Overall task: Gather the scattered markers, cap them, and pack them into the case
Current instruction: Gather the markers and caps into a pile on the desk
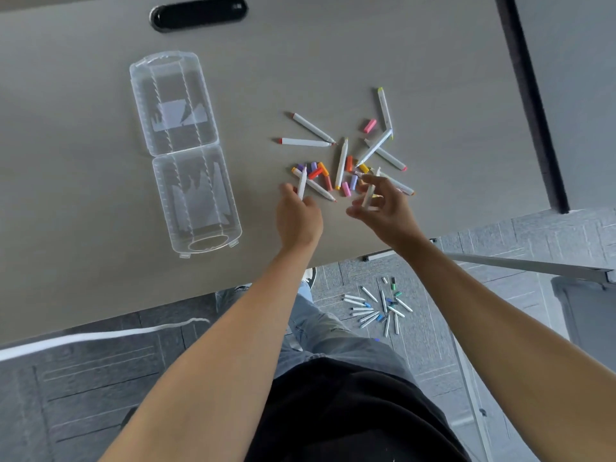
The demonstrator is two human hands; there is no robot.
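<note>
Markers (340,155) loose; each hand (L (297,217), R (383,211)) grips one

A pale grey-beige tabletop (333,61) with a faint wood grain fills the upper view, lit evenly by soft light. Near its far edge sits a black oval cable grommet (199,12). A dark strip (533,105) runs down the right side, with a light grey surface (576,78) beyond it. Below the near edge lies grey carpet-tile floor (433,335). A white metal table-frame bar (520,265) angles off to the right, and a thin white leg (471,391) drops toward the floor.
</note>
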